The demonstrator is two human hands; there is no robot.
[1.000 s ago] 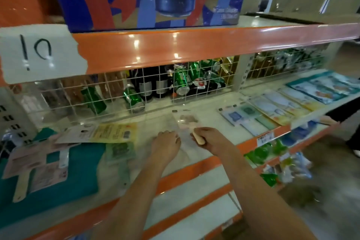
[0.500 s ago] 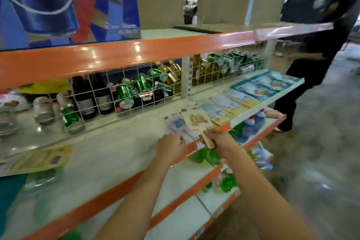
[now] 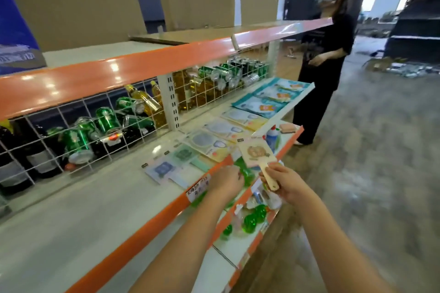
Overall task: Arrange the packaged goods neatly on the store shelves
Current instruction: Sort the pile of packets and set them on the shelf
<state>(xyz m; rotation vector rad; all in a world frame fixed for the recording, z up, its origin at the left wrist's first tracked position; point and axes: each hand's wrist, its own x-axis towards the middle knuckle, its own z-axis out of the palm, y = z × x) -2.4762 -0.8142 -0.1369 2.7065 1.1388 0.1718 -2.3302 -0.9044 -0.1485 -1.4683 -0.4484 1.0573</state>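
Note:
My right hand [image 3: 284, 182] grips the wooden handle of a packaged wooden paddle [image 3: 256, 153] with a printed picture, holding it over the orange front edge of the white shelf [image 3: 100, 200]. My left hand [image 3: 227, 179] hovers at the shelf's front edge with its fingers curled down; I see nothing in it. Flat packaged goods lie in a row along the shelf: a blue card pack [image 3: 164, 170], a green one [image 3: 184, 153], several pale packs [image 3: 214, 143] and teal pouches [image 3: 273, 96] further right.
A wire grille [image 3: 95, 131] behind the shelf holds back green cans and bottles. Green bottles [image 3: 252, 220] fill the lower shelves. A person in black [image 3: 326, 66] stands at the shelf's far end. Cardboard boxes sit on top.
My view has swung right along the shelf. Both hands moved right with the paddle, from the shelf's middle to its front edge near the row of packs.

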